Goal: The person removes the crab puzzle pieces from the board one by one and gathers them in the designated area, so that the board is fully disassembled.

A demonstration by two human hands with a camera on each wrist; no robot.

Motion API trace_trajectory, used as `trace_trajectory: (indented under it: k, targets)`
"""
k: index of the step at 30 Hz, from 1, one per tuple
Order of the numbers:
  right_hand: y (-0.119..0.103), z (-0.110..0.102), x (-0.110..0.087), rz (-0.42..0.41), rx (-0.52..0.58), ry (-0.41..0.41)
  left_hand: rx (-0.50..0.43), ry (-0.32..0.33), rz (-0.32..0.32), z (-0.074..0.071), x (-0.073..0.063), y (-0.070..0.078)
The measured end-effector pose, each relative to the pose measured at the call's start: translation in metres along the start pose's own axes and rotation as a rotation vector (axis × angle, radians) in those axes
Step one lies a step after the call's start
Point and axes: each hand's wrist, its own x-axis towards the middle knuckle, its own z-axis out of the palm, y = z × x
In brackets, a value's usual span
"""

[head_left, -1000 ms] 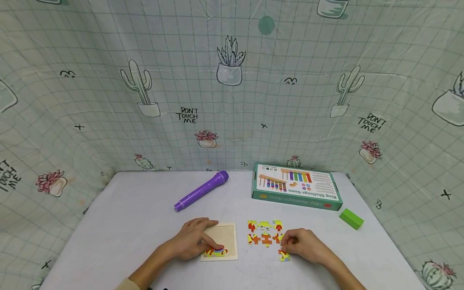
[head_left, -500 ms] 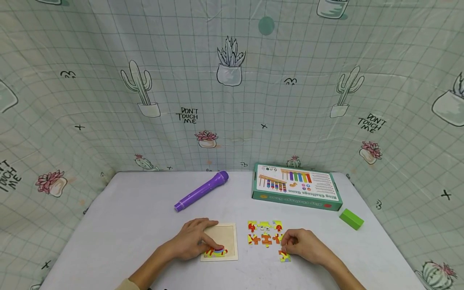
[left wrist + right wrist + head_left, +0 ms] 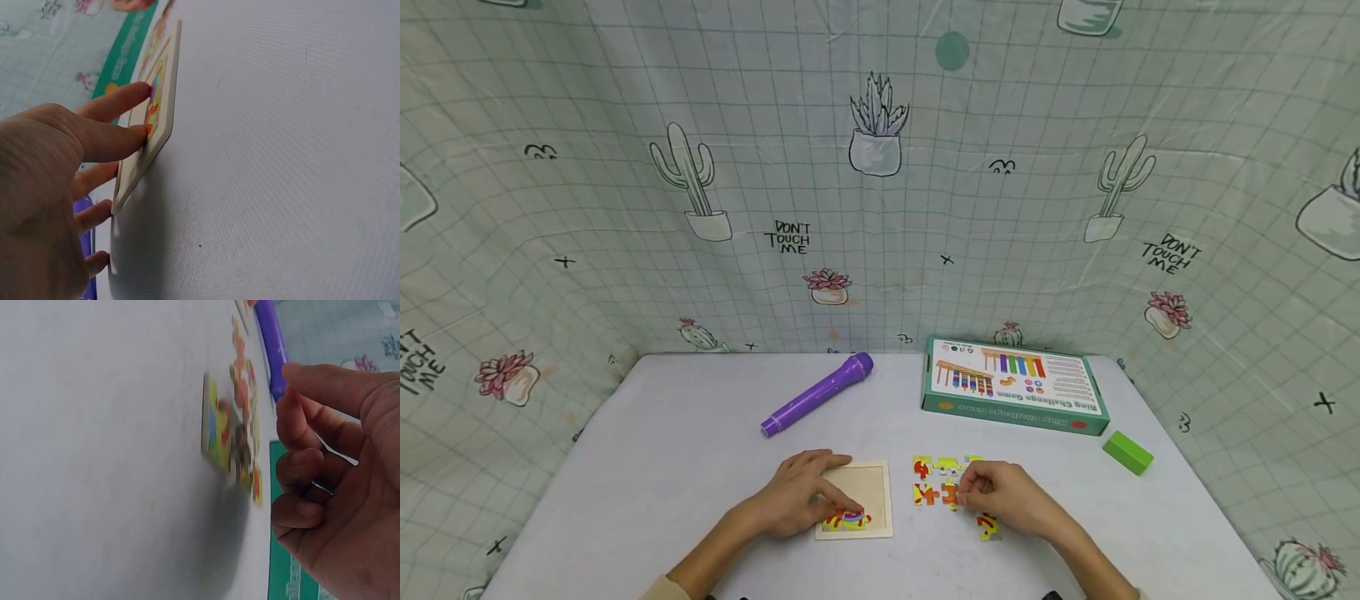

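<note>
My left hand [image 3: 801, 496] lies over a square wooden puzzle tray [image 3: 888, 500]. In the left wrist view, its thumb and index fingertips touch colourful puzzle pieces [image 3: 157, 103] in the tray, and the other fingers spread at the tray's edge. Those pieces [image 3: 846, 522] fill part of the near side. My right hand [image 3: 1006, 497] is over the right side of the loose puzzle pieces [image 3: 922, 468], hiding some. Its fingers are curled, thumb tip against the index finger, and nothing shows between them in the right wrist view. One separate yellow-red piece [image 3: 988, 527] lies just below it.
A purple toy microphone [image 3: 816, 395] lies behind the tray. At the back right is a green-edged game box [image 3: 1015, 387], with a green block [image 3: 1127, 452] beside its front corner. A patterned cloth [image 3: 880, 217] rises behind the white table [image 3: 662, 450].
The right hand has moved left and slightly away from me, off the separate lower-right piece and over the loose rows. The left hand has stayed on the tray.
</note>
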Motion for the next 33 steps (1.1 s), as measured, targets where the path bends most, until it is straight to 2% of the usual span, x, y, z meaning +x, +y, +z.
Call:
trace_trajectory:
  k: [8,18,25,33]
  targets:
    - [-0.026,0.029,0.021,-0.113,0.026,-0.070,0.013,0.001,0.008,0.001,0.002,-0.001]
    - [-0.053,0.066,0.043,-0.162,-0.007,-0.189,0.022,0.017,-0.028,0.004,0.001,-0.002]
    - [-0.065,0.078,0.047,-0.165,-0.018,-0.214,0.028,0.030,-0.038,0.004,0.001,-0.002]
    - [-0.070,0.083,0.049,-0.199,-0.059,-0.221,0.021,0.023,-0.036,0.004,0.001,-0.002]
